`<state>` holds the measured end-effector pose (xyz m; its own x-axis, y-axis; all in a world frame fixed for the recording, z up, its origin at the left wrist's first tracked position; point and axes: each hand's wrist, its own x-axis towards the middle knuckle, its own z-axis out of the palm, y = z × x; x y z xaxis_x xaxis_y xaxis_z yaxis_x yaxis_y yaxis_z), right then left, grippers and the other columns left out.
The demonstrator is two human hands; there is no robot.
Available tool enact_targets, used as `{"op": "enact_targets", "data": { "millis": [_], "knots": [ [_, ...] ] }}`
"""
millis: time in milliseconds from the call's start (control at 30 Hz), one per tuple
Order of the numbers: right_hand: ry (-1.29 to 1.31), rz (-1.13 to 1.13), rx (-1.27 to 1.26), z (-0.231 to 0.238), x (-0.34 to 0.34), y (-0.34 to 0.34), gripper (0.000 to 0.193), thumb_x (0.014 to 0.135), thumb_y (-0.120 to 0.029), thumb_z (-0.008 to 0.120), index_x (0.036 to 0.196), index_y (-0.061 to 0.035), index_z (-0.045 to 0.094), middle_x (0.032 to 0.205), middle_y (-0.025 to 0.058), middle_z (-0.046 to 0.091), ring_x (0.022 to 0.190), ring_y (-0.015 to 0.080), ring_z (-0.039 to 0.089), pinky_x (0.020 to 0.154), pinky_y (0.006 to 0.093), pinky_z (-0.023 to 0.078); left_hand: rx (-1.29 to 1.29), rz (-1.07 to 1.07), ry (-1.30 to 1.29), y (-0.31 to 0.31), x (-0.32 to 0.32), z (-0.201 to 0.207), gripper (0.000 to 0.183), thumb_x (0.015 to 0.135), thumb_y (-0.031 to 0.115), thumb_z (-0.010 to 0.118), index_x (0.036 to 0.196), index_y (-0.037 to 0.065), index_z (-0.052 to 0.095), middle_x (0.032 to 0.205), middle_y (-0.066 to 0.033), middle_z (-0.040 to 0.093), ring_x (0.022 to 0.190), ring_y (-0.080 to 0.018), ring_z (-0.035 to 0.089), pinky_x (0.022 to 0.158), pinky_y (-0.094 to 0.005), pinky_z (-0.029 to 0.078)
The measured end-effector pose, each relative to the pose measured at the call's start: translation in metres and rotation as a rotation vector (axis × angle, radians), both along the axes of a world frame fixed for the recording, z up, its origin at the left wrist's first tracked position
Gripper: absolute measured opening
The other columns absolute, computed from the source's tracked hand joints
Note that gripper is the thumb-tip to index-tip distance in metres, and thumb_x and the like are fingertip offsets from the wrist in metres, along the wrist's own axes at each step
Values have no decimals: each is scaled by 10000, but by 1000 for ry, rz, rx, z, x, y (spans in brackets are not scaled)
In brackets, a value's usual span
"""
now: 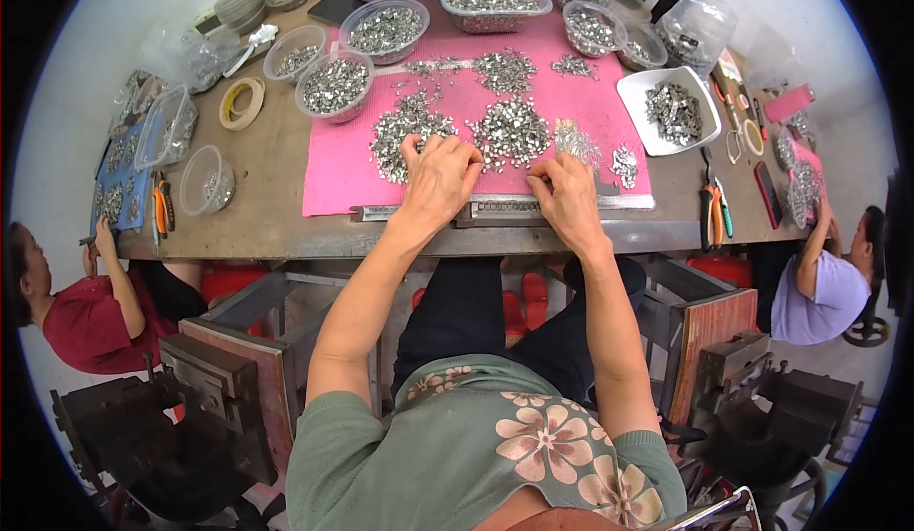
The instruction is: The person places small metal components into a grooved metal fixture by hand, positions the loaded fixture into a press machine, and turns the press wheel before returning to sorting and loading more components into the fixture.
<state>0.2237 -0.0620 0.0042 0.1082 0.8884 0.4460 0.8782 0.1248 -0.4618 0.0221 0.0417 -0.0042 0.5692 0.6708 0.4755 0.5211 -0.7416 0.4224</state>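
Small shiny metal pieces lie in loose piles on a pink mat (371, 203). My left hand (440, 177) reaches over the left pile (390, 141), its bent fingers touching the pieces; what they pinch is hidden. Beside the middle pile (514, 133), my right hand (568, 193) is closed in a pinch, the thing between its fingertips too small to make out. Below and between my hands, a slotted metal bar (500, 209) runs along the table's front edge, with a row of small pieces in it. Thin silvery pieces (578, 143) lie just beyond my right hand.
Clear tubs (335, 87) of metal pieces stand along the back. A white dish (628, 88) holds more at right. Pliers (706, 209), a phone (767, 194) and a tape roll (242, 104) lie around. Co-workers sit at left (90, 312) and right (821, 288).
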Motion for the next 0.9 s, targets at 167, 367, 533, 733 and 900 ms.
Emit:
{"op": "enact_targets", "data": {
  "millis": [167, 367, 533, 733, 900],
  "knots": [
    [-11, 66, 23, 9, -6, -12, 110, 827, -67, 764, 892, -56, 676, 856, 75, 600, 858, 279, 579, 794, 413, 408, 48, -47, -41, -11, -3, 9, 71, 876, 158, 751, 918, 120, 708, 822, -1, 612, 874, -202, 591, 1016, -500, 307],
    [44, 151, 22, 10, -16, -30, 122, 827, -52, 767, 902, -43, 672, 896, 77, 615, 867, 274, 579, 794, 394, 410, 11, -205, -117, -45, 3, 9, 108, 854, 145, 772, 921, 110, 695, 866, -11, 619, 883, -209, 605, 1054, -513, 304],
    [64, 147, 79, 8, -17, -31, 140, 811, -35, 780, 923, -47, 697, 888, 78, 626, 862, 276, 592, 785, 393, 425, 14, -188, -114, -50, 6, 4, 125, 835, 133, 783, 918, 108, 693, 869, -14, 615, 884, -210, 606, 1054, -514, 312],
    [112, 35, 117, 7, 1, -20, 80, 849, -42, 746, 923, -43, 715, 867, 84, 636, 850, 284, 608, 782, 404, 435, 6, -195, -140, -51, 8, 2, 107, 854, 110, 764, 941, 107, 701, 867, -13, 613, 863, -210, 603, 1055, -515, 311],
    [109, -62, 68, 1, 14, -5, 95, 850, -69, 753, 937, -49, 724, 870, 84, 641, 860, 288, 612, 790, 411, 435, 20, -112, -174, -59, 16, 1, 170, 865, 194, 786, 996, 116, 711, 852, -11, 606, 844, -207, 593, 1049, -511, 315]
  ]
}}
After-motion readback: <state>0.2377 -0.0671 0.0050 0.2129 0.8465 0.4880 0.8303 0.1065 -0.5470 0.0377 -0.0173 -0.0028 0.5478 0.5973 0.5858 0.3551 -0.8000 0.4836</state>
